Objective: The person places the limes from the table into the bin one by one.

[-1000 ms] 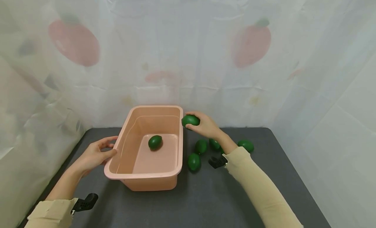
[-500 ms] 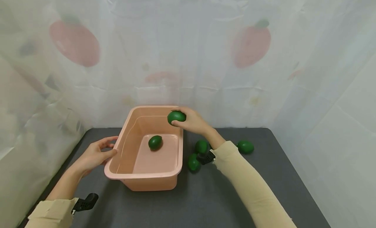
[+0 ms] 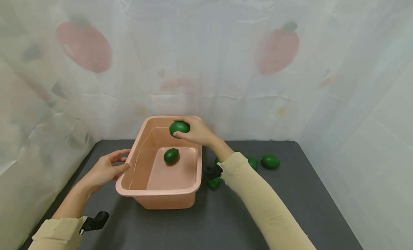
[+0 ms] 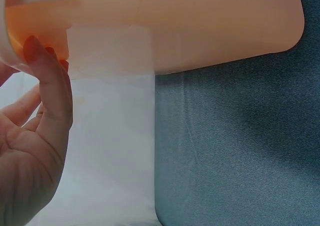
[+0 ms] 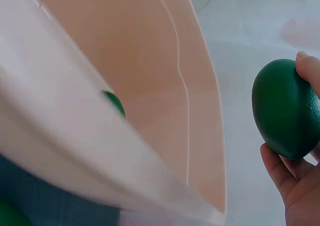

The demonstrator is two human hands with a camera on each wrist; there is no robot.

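Tub (image 3: 161, 194): pink plastic, smooth, with a soft sheen from where I watch.
Held avocado (image 3: 179, 128): dark green, faintly pebbled, dull gloss; I'd guess plastic or foam.
Table (image 3: 226, 221): grey, matt, finely woven cloth cover.
Backdrop (image 3: 206, 63): thin, creased, semi-sheer sheet, printed.
Sleeve (image 3: 258, 200): beige, soft matt fabric.

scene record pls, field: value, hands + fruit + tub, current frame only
right hand: grips a green fruit above the pink tub
left hand: open, fingers touch the tub's left rim
in tub: one green fruit on the floor
on table: loose green fruits right of the tub, some hidden by the right sleeve
backdrop: pale curtain with a red fruit print
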